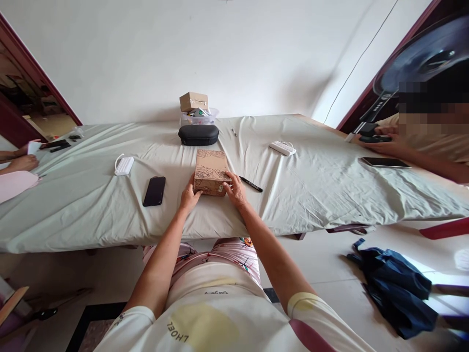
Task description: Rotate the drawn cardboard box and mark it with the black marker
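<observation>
Left grip (189, 196) and right grip (236, 192) clasping a scribbled cardboard box (211, 168) between them, black pen (252, 184) beside right grip, dark phone (154, 191) left of left grip

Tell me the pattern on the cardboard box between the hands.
Dark, looping scribbles on brown cardboard box; head view shows it.

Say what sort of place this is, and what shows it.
Probably a room in a home, set up as a shared work area: a long table under a loose, creased cloth, a doorway to another room, and a fan on the right.
</observation>
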A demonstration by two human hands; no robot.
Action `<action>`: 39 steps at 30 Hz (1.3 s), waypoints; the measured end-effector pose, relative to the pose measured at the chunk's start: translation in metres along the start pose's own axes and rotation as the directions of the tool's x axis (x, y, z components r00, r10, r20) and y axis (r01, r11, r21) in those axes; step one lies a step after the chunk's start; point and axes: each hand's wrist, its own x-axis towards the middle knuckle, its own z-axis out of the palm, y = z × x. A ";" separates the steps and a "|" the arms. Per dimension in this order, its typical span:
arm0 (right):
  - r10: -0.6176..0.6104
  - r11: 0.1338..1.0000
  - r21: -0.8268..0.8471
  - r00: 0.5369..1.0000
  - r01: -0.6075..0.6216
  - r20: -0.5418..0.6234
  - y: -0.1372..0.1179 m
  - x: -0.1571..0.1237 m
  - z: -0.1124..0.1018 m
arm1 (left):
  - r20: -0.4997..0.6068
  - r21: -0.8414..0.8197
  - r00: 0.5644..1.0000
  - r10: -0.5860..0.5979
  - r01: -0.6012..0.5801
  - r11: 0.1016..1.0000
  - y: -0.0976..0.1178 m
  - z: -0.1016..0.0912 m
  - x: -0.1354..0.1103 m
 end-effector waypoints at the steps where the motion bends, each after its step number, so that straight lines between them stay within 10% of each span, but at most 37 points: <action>1: 0.019 0.999 0.036 1.000 -0.018 -0.023 0.001 0.000 0.001 | -0.020 -0.022 1.000 0.013 -0.014 1.000 -0.002 0.001 0.000; 9: 0.196 0.904 0.379 0.980 -0.198 0.046 0.003 0.002 0.011 | -0.003 0.037 1.000 -0.011 0.011 0.999 -0.005 -0.005 0.000; 26: 0.218 0.975 -0.068 0.964 -0.210 0.149 0.004 -0.001 0.014 | -0.055 -0.023 0.998 -0.040 0.038 0.999 0.026 0.038 -0.011; 39: 0.152 0.988 -0.066 0.962 -0.141 0.227 -0.004 -0.003 0.008 | -0.155 -0.016 0.988 0.023 -0.026 1.000 0.023 0.027 -0.018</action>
